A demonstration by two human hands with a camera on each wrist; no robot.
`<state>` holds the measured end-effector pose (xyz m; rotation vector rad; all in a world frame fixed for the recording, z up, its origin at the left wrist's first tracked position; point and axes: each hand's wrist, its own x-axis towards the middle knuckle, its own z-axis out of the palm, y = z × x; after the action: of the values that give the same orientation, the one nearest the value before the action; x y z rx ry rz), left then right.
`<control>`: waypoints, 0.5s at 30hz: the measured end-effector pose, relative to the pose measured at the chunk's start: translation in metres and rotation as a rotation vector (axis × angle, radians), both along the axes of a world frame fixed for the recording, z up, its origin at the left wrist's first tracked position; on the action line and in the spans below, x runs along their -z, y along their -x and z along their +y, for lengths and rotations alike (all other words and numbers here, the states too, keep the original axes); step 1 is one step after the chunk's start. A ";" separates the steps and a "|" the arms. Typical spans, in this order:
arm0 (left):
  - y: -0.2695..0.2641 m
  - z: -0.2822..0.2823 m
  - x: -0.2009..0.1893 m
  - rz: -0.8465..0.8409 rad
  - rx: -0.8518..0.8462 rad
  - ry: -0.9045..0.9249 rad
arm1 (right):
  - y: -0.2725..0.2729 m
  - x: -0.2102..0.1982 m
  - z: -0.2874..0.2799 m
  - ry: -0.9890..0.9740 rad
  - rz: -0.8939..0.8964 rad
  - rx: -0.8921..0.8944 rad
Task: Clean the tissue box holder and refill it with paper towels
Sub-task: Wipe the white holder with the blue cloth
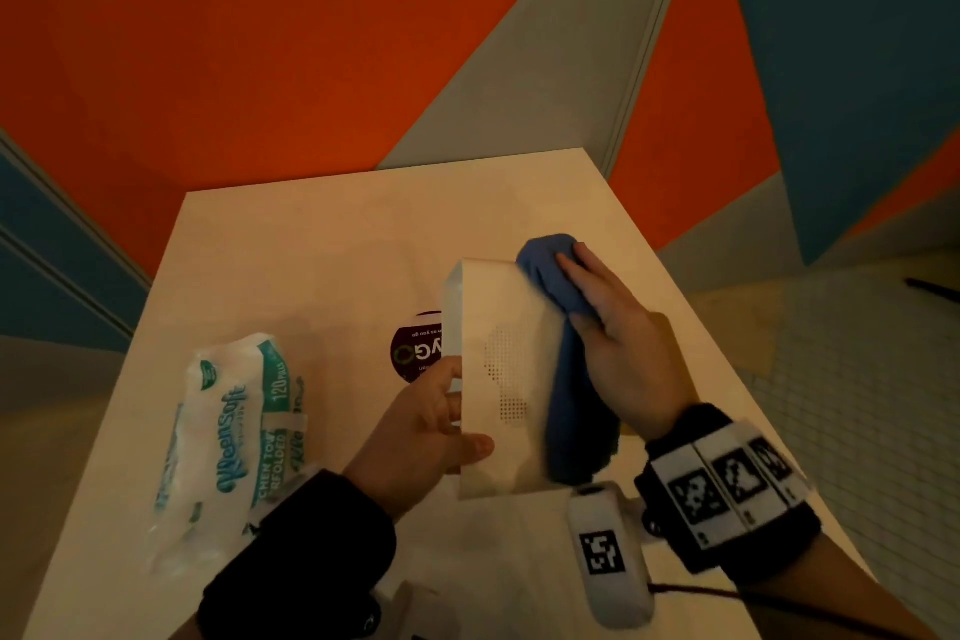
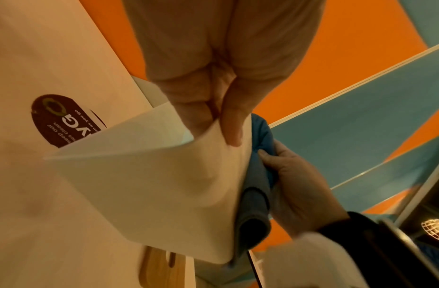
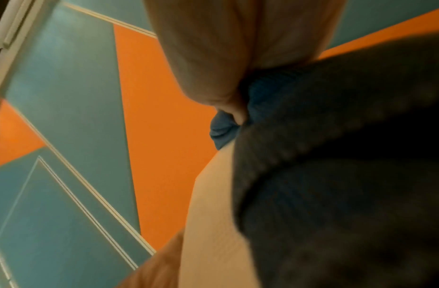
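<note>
Where legible: "KleenSoft", "120 pulls" on the towel pack [image 1: 234, 426]

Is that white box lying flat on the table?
No, the white box is tilted, gripped by the left hand; whether it touches the table is unclear.

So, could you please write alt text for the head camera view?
The right hand presses a blue cloth against a white tissue box holder gripped by the left hand above a white table. A wrapped pack of paper towels lies left.
</note>
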<state>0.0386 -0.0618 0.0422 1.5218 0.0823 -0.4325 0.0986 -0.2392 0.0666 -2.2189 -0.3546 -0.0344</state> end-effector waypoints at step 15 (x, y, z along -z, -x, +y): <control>-0.024 -0.013 -0.003 0.011 -0.187 0.240 | 0.067 0.058 0.006 -0.315 -0.147 -0.030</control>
<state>0.0631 -0.0751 0.0454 1.2625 0.1732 -0.2901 0.0318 -0.2328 0.0082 -1.9037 -0.4323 -0.2232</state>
